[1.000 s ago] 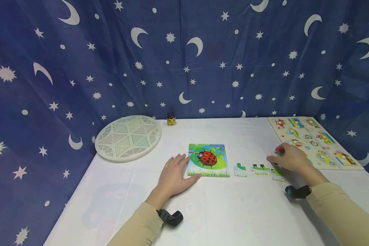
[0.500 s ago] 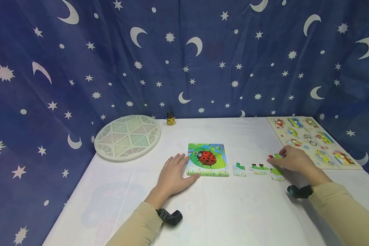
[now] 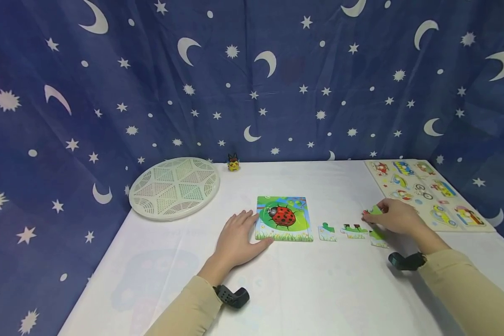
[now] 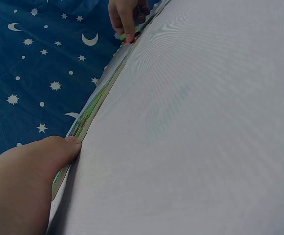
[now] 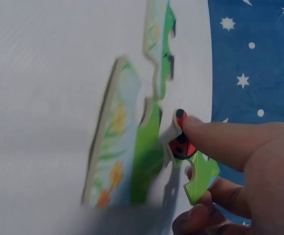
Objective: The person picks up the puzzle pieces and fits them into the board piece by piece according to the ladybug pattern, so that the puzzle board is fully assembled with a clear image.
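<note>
A square ladybug puzzle (image 3: pixel 284 218) lies flat in the middle of the head view. My left hand (image 3: pixel 237 240) rests at its left side, with the thumb (image 4: pixel 66 147) on the near edge and the fingers fairly straight. To the right, my right hand (image 3: pixel 399 217) pinches a green-and-red jigsaw piece (image 5: pixel 200 171) between thumb and fingers, tilted above the cloth. Just below that hand lies a grass-and-flower corner piece (image 5: pixel 127 142). Farther left are a wide piece with dark marks (image 3: pixel 354 231) and a small corner piece (image 3: pixel 327 232), both apart from the puzzle.
A round pale perforated board (image 3: pixel 175 188) lies at the back left, near a small yellow figure (image 3: pixel 233 163). A vehicle picture board (image 3: pixel 430 193) lies behind my right hand. A blue moon-and-star curtain (image 3: pixel 252 79) borders the white table (image 3: pixel 302 289).
My right hand has taken hold of the green-and-red jigsaw piece, tilted it up, and shifted slightly left with it. My left hand and the ladybug puzzle stay in place.
</note>
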The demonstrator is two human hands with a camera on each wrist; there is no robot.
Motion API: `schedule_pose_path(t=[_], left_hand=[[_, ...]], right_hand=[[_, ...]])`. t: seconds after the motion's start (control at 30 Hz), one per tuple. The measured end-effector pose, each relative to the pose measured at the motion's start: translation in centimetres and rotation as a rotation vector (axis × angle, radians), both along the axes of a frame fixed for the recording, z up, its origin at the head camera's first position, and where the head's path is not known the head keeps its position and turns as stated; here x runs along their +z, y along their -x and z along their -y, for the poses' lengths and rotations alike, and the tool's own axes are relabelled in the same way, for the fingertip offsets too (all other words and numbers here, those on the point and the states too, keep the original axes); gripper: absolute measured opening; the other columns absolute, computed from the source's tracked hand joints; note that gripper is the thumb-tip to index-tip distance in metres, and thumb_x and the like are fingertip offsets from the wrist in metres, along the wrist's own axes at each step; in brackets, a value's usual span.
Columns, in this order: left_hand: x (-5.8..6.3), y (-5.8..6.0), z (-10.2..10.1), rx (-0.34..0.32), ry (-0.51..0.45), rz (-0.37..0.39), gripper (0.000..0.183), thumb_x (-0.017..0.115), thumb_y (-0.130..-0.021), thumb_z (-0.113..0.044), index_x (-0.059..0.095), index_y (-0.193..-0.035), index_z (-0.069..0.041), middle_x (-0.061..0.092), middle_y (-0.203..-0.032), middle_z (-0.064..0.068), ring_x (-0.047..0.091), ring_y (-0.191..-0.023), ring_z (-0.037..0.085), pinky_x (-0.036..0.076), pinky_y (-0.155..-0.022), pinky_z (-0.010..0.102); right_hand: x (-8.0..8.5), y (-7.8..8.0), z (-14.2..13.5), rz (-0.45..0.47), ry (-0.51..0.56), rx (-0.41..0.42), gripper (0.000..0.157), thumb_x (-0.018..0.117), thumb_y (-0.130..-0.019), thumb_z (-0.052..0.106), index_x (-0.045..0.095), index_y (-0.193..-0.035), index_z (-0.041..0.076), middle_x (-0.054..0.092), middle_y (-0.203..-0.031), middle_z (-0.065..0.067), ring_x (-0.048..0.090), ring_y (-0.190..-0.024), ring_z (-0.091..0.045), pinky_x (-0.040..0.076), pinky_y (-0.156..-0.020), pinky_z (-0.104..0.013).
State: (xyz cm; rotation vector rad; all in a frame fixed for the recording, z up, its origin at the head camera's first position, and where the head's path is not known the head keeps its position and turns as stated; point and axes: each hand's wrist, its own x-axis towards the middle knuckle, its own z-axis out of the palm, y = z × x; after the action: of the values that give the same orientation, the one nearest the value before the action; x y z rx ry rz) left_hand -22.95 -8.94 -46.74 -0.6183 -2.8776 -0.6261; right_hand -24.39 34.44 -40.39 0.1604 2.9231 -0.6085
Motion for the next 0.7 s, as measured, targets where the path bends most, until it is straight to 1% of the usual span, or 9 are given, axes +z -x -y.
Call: schedule_pose_path(t=[0.13,0.23,0.3,0.43,0.7], left_hand=[[0.0,-0.1,0.1,0.005,-0.003,0.005,0.084,0.061,-0.090,-0.068,0.053,-0.150,-0.010,0.047,-0.156,0.010,0.036,-0.148,0.027,0.022,-0.124,0.042],[0.1,-0.1,0.1,0.001,-0.014,0.007,0.084,0.061,-0.090,-0.068,0.053,-0.150,-0.009,0.047,-0.155,0.011,0.036,-0.148,0.028,0.022,-0.124,0.043],[0.1,-0.2,0.0,-0.002,-0.019,0.007,0.084,0.062,-0.090,-0.067,0.053,-0.149,-0.009,0.047,-0.155,0.011,0.036,-0.148,0.028,0.022,-0.124,0.043],[0.2,-0.1,0.0,-0.003,-0.021,0.004,0.083,0.062,-0.090,-0.067,0.054,-0.149,-0.009,0.048,-0.155,0.011,0.036,-0.148,0.028,0.022,-0.124,0.043],[0.1,-0.1,0.0,-0.001,-0.024,0.002,0.083,0.063,-0.090,-0.066,0.054,-0.149,-0.008,0.048,-0.155,0.012,0.037,-0.147,0.028,0.022,-0.124,0.043]], right_hand=[[0.2,0.4,1.0,-0.047,0.065,0.019,0.048,0.070,-0.095,0.036,0.059,-0.111,-0.007,0.056,-0.090,-0.014,0.052,-0.081,-0.028,0.041,-0.061,-0.033],[0.2,0.6,1.7,-0.078,0.124,0.041,0.039,0.068,-0.097,0.030,0.061,-0.113,-0.005,0.060,-0.097,-0.016,0.054,-0.084,-0.028,0.044,-0.063,-0.033],[0.3,0.6,2.1,-0.087,0.156,0.055,0.037,0.067,-0.098,0.029,0.063,-0.114,-0.003,0.063,-0.102,-0.017,0.055,-0.085,-0.028,0.045,-0.064,-0.033],[0.5,0.6,3.0,-0.081,0.193,0.069,0.037,0.068,-0.098,0.032,0.065,-0.116,-0.001,0.064,-0.108,-0.018,0.056,-0.089,-0.030,0.046,-0.068,-0.035],[0.5,1.0,4.3,-0.089,0.240,0.109,0.035,0.067,-0.100,0.035,0.065,-0.115,0.003,0.064,-0.110,-0.016,0.055,-0.093,-0.029,0.045,-0.069,-0.035]])
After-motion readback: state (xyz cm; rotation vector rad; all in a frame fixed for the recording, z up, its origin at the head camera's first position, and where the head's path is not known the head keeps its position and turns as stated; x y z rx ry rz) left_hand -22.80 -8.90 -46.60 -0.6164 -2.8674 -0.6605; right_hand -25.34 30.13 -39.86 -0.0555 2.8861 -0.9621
